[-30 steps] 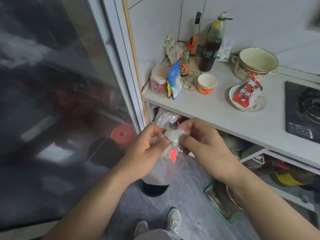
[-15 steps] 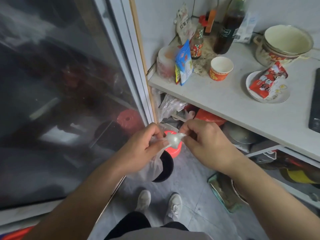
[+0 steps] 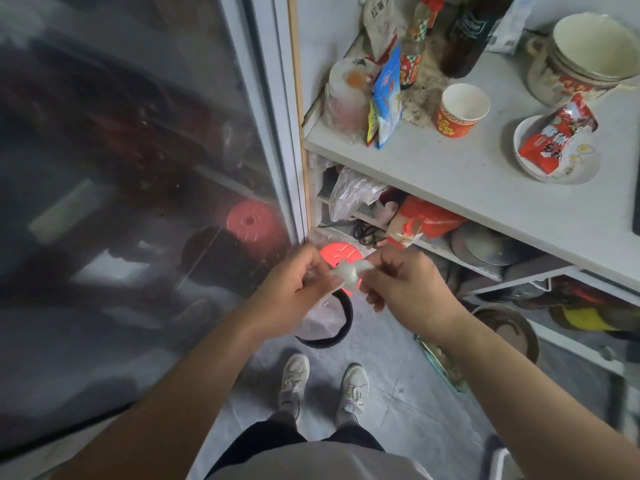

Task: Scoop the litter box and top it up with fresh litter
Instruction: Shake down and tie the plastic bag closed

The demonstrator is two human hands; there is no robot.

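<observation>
A narrow strip of floor (image 3: pixel 391 386) is bounded by a glass door (image 3: pixel 138 202) on the left and the counter (image 3: pixel 485 188) edge with shelves on the right. A clear plastic bag (image 3: pixel 325 317) is held between both hands, above a black-rimmed bin (image 3: pixel 341 332) on the floor. Its twisted top (image 3: pixel 349 271) is pinched in the grip of the left hand (image 3: pixel 294 292) and the right hand (image 3: pixel 405 289), fingers curled closed on it. The litter box cannot be seen.
</observation>
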